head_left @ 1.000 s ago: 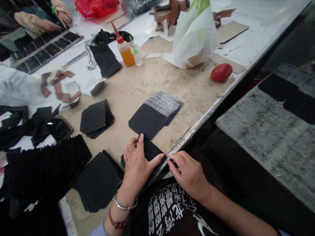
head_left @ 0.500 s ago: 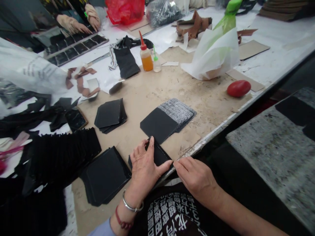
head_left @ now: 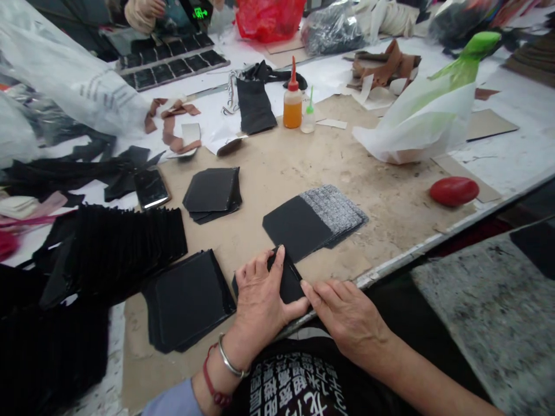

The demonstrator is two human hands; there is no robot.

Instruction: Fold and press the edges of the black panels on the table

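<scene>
A black flat piece (head_left: 289,284) with a folded-looking edge lies by the table's front edge, partly hidden under my left hand (head_left: 264,292). That hand presses down on it, with thumb and forefinger spread apart. At the piece's right edge, the curled fingers of my right hand (head_left: 340,309) pinch its rim. Just beyond lies a fanned stack of black pieces with a speckled grey end (head_left: 333,208). To the left is a larger stack of black pieces (head_left: 188,300), and a smaller black stack (head_left: 212,190) sits further back.
A red oval object (head_left: 454,191) lies at the right. Further back stand a bottle of orange liquid (head_left: 292,104) and a small green-tipped bottle (head_left: 308,118). A phone (head_left: 151,188) and a row of black pieces (head_left: 130,248) lie left. Another person's hand (head_left: 151,8) shows at the far left.
The view has swung left, so the table things appear further right. My right fingers have moved slightly up the piece's edge. The other person's hands have lifted off the far black pieces.
</scene>
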